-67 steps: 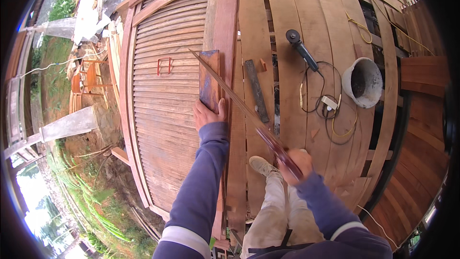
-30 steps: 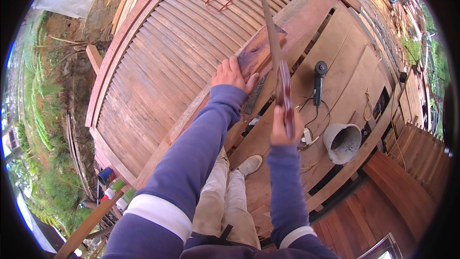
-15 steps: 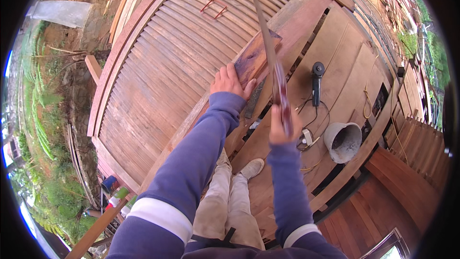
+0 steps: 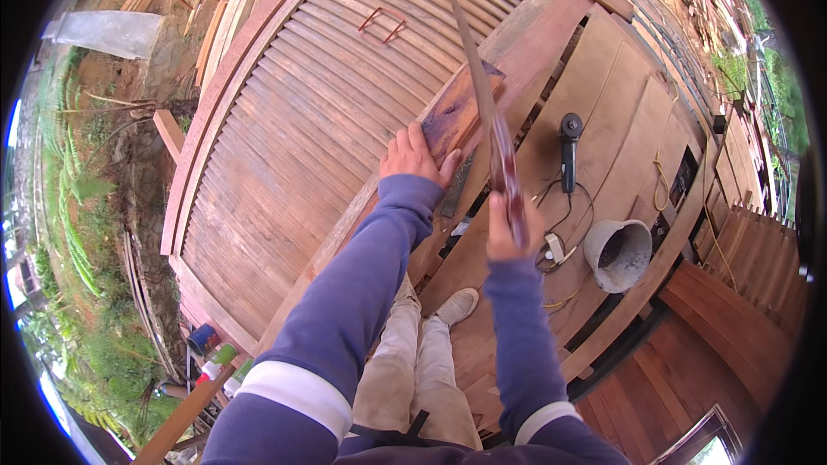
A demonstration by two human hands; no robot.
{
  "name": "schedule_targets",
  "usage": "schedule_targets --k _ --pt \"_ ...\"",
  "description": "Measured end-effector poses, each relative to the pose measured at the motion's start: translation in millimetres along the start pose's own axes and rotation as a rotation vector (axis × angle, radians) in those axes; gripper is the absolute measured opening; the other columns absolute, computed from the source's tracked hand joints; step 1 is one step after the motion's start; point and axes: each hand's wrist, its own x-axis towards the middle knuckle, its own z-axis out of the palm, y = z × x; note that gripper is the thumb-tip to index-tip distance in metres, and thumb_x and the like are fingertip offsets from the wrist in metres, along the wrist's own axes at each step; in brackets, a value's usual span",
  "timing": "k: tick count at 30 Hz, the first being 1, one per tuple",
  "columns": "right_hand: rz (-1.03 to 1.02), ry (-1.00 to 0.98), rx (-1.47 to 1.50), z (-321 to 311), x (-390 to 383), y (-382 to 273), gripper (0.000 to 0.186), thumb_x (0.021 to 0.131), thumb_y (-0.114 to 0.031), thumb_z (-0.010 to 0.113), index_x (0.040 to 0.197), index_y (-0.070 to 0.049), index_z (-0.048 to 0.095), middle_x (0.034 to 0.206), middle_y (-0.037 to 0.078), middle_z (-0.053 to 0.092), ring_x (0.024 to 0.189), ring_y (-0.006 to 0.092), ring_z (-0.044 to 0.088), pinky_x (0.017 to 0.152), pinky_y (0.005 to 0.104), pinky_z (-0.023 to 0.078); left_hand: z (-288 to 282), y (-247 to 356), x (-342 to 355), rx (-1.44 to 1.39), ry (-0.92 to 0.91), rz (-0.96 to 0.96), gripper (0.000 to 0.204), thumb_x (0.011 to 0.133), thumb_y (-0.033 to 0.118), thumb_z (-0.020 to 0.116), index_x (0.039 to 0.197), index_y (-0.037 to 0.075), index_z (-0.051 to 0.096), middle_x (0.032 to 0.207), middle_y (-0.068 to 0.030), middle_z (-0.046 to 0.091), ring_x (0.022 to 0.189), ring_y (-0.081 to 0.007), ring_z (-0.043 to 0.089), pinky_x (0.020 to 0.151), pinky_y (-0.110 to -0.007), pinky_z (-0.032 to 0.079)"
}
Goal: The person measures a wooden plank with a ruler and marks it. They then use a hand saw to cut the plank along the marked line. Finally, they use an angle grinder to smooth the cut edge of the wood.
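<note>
My left hand [image 4: 413, 155] is closed over the near end of a short wooden board [image 4: 454, 120], its thumb along the right side. The board is reddish brown with dark purple patches and lies on a long timber rail [image 4: 530, 52]. Gripped in my right hand [image 4: 514, 231] is a handsaw [image 4: 507, 168] with a dark red handle. Its long thin blade points away from me, edge-on, crossing over the board's far right end. Whether the teeth touch the wood I cannot tell. The right fingers are slightly blurred.
A large slatted wooden panel [image 4: 284, 120] spans the left. On the plank floor at right stand an angle grinder [image 4: 569, 151] with its cord, a white plug connector [image 4: 554, 248] and a grey bucket [image 4: 618, 254]. A red metal frame [image 4: 382, 26] lies on the slats. Floor gaps run between planks.
The view has turned slightly, so the panel and the items at lower left sit a little differently. Both hands, the saw and the board keep nearly the same places.
</note>
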Motion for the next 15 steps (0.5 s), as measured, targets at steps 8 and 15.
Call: schedule_targets --k 8,15 --pt "-0.088 -0.011 -0.206 -58.9 -89.8 42.3 0.023 0.088 -0.019 0.066 0.096 0.002 0.067 0.074 0.012 0.065 0.068 0.0208 0.063 0.064 0.0325 0.049 4.3 -6.6 -1.6 0.048 -0.026 -0.011 0.076 0.08 0.054 0.066 0.127 -0.001 0.044 0.107 -0.0164 0.054 0.103 -0.0327 0.056 0.086 -0.044 0.047" --pt "0.022 0.026 0.037 -1.8 -2.5 -2.5 0.013 0.087 -0.012 0.068 0.082 -0.002 0.061 0.059 0.007 0.051 0.056 0.0086 0.048 0.051 0.0308 0.04 3.1 1.6 -0.2 0.002 0.006 0.006 0.076 0.08 0.054 0.066 0.128 -0.002 0.044 0.108 -0.0161 0.054 0.103 -0.0326 0.056 0.086 -0.043 0.047"
